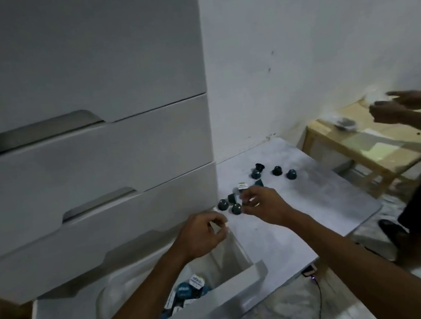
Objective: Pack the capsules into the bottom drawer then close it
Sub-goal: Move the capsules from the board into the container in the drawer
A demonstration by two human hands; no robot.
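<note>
Several dark teal capsules lie scattered on a low white table beside a white chest of drawers. The bottom drawer stands pulled open, and several capsules with white foil lids lie inside it. My right hand hovers over the near cluster of capsules, fingers pinched around one capsule. My left hand is above the open drawer's back corner, fingers curled; what it holds is hidden.
The upper drawers are shut. Another person stands at the right by a wooden bench, both hands raised over it. A dark cable runs along the floor under the table's front edge.
</note>
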